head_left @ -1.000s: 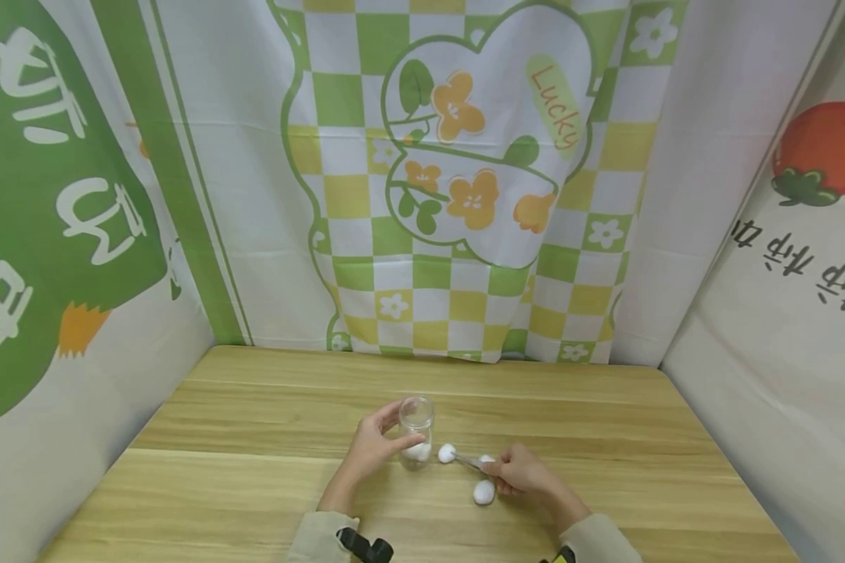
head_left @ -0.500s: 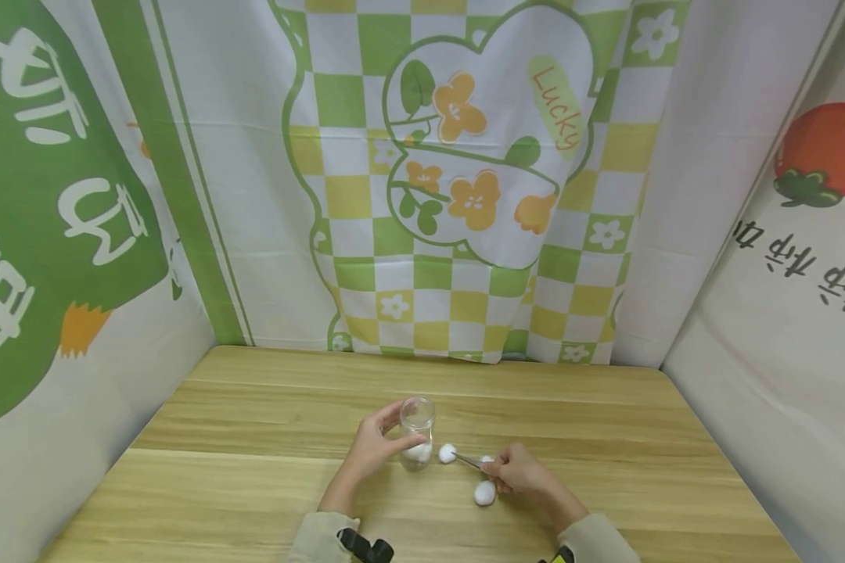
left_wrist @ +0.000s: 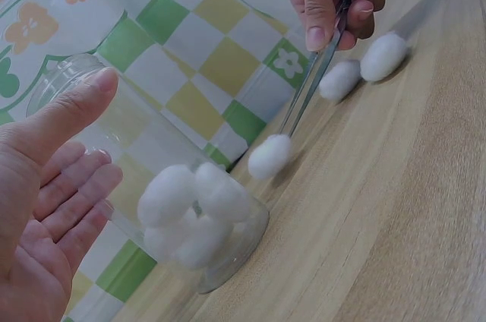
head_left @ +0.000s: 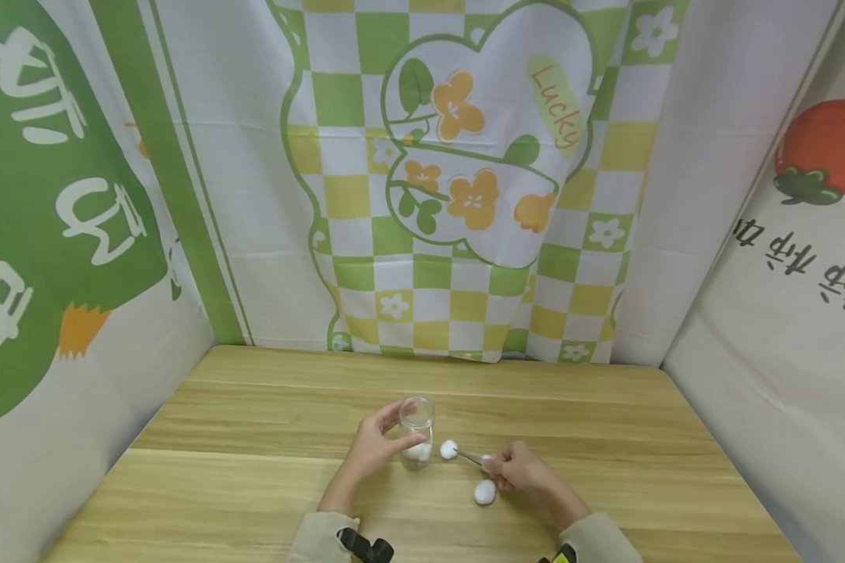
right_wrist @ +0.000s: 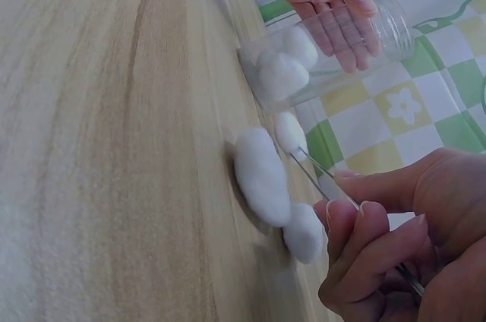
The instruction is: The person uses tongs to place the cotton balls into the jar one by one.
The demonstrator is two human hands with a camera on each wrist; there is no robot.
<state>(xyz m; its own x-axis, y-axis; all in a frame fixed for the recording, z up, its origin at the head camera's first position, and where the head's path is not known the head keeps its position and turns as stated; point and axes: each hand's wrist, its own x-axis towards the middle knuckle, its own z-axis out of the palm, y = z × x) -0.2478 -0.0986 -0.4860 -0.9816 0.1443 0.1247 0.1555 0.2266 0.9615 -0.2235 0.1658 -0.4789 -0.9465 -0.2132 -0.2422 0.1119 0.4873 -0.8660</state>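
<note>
The right hand's (head_left: 523,467) grip pinched slim metal tweezers (head_left: 472,457), their tips holding a cotton ball (left_wrist: 269,156) near the glass jar (head_left: 417,426), at its four o'clock in the head view. The left hand's (head_left: 375,442) grip lay round the jar. The tips seemed to catch little fluff, so slackened pressure could have dropped the ball; an outward nudge could have tipped the jar.

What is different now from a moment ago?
The cotton ball at the tips of the tweezers has shifted slightly up the head view, the tips with it. Whether it is lifted is hard to tell. The left hand still holds the jar, the right hand the tweezers.
</note>
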